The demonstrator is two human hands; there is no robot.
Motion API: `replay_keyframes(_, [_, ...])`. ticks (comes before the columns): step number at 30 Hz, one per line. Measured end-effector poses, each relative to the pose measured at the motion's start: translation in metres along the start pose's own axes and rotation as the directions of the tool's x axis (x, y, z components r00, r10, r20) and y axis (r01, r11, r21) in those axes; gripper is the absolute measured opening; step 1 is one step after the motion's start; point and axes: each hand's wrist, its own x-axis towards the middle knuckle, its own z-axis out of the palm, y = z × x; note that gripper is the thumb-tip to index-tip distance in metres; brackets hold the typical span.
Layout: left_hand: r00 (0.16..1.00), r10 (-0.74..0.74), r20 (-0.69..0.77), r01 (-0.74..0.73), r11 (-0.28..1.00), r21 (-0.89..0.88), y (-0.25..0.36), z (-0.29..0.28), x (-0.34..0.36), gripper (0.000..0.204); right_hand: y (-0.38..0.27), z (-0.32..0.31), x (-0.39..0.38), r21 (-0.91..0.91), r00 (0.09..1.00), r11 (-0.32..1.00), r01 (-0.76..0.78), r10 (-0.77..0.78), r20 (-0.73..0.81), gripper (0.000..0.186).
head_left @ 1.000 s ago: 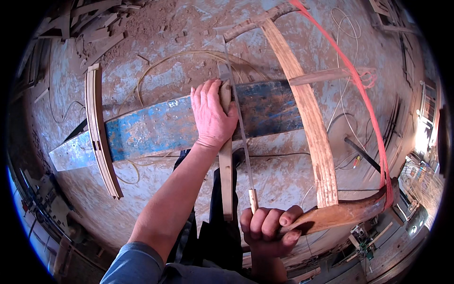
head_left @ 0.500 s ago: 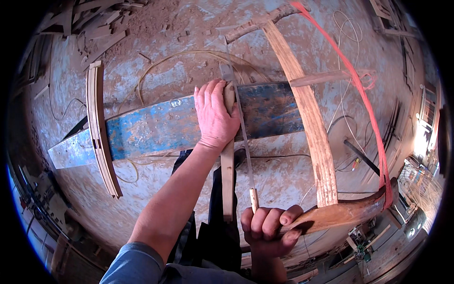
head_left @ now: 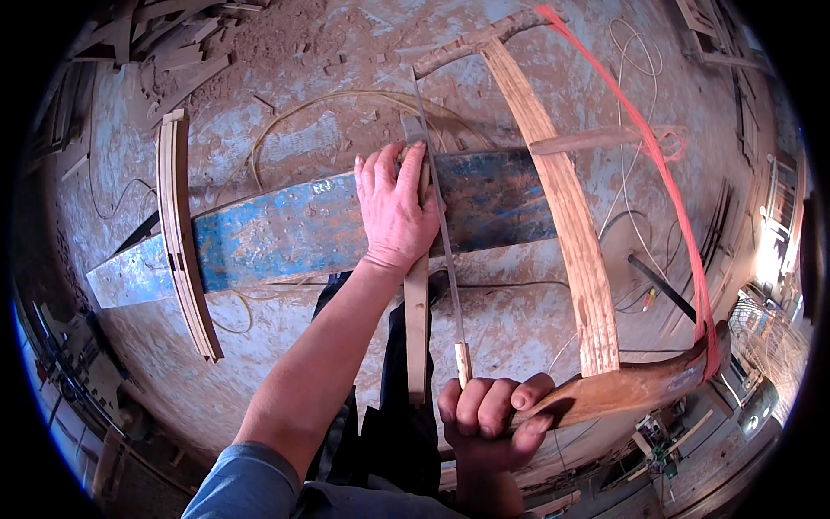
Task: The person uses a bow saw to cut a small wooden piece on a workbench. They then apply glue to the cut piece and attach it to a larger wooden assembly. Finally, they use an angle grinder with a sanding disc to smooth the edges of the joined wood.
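Observation:
My left hand (head_left: pixel 393 208) presses a narrow wooden strip (head_left: pixel 416 333) down across a worn, blue-painted bench (head_left: pixel 277 229), its fingers curled over the strip and the index finger reaching toward the far end. The strip's near end sticks out over the bench edge toward me. In my right hand (head_left: pixel 497 417) is the lower end of a wooden frame saw (head_left: pixel 553 208), beside its small peg handle (head_left: pixel 463 363). The thin saw blade (head_left: pixel 448 251) runs lengthwise just right of the strip and my left thumb. Whether it touches the wood cannot be made out.
Several curved wooden strips (head_left: pixel 180 233) lie across the bench's left part. Red cord (head_left: pixel 670 164) is strung along the saw's outer side. A yellowish hose (head_left: pixel 259 143) and white cable (head_left: pixel 624 112) lie on the dusty floor. Wood scraps (head_left: pixel 186 56) are heaped at the far left.
My left index finger has straightened and shifted right, onto the far part of the strip. The saw and my right hand have barely moved.

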Motion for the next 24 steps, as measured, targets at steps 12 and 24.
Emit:
replay_keyframes(12, [0.998,0.048,-0.034,-0.048,0.999,-0.002,0.001,0.001,0.001,0.058,0.001,0.012,0.0,0.009,1.0,1.0,0.012,-0.012,0.022,0.027])
replay_keyframes(24, [0.99,0.12,-0.079,-0.119,0.993,0.006,-0.001,0.006,0.003,0.059,-0.001,0.011,0.004,-0.076,0.991,0.997,0.026,-0.016,0.132,0.027])
